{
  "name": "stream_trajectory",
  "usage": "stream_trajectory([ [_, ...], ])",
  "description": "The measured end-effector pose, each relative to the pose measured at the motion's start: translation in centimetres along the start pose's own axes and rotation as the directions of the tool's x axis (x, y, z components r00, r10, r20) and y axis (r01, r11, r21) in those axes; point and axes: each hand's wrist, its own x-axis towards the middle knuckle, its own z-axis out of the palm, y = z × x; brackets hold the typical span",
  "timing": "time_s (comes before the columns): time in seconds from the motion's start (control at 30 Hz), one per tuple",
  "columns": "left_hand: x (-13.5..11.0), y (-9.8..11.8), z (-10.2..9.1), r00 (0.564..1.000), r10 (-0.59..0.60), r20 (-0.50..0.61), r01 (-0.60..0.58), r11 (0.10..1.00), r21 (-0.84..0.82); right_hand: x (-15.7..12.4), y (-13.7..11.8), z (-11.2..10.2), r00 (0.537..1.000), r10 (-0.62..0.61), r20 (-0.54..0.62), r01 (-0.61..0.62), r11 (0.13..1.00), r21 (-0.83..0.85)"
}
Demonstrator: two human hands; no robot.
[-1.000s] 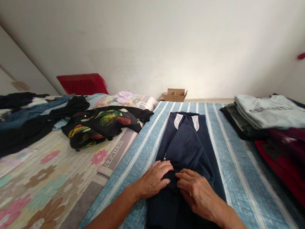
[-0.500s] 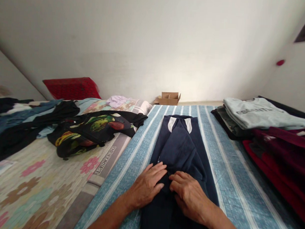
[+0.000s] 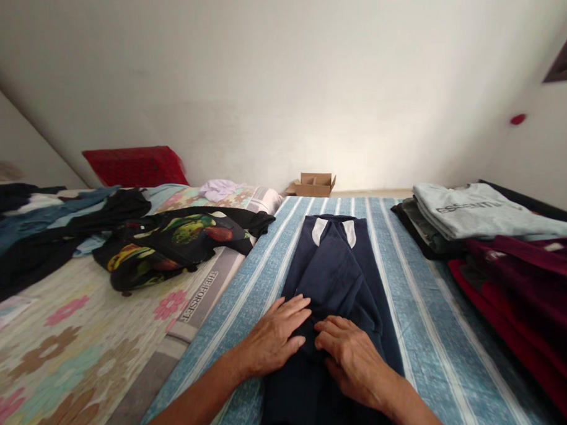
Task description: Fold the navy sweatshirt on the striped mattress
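A dark navy garment [image 3: 338, 270] with two white patches at its far end lies lengthwise on the blue striped bedspread [image 3: 424, 316]. My left hand [image 3: 274, 339] lies flat on the garment's near left part, fingers stretched out and slightly spread. My right hand [image 3: 350, 357] rests beside it on the navy cloth, fingers extended and pressing on a fold. The two hands nearly touch at the fingertips. Neither hand grips anything.
A folded pile topped by a grey T-shirt [image 3: 479, 213] and maroon clothes [image 3: 523, 276] sits at right. Unfolded dark clothes, one with a fruit print [image 3: 180, 237], lie on the floral sheet [image 3: 75, 329] at left. A red pillow [image 3: 134, 165] and small cardboard box [image 3: 312, 184] stand by the wall.
The view has shifted a little, sliding the scene leftward. My left fingers have flattened and spread on the navy garment; both hands stay on it.
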Motion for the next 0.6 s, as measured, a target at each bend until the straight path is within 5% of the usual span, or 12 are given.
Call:
stream_trajectory([
  [0.33,1.7,-0.5,2.1,0.990,-0.119,0.072,0.114,0.991,0.065,0.0,0.2,0.3,1.000,-0.005,0.014,0.005,1.000,0.018],
  [0.47,1.9,-0.3,1.2,0.983,-0.132,0.127,0.128,0.991,0.043,0.0,0.1,0.4,1.000,-0.014,0.016,0.014,1.000,-0.013],
  [0.6,4.4,1.2,0.1,0.987,-0.150,-0.049,0.151,0.988,0.015,0.0,0.3,0.8,1.000,-0.006,0.005,0.006,1.000,-0.022],
])
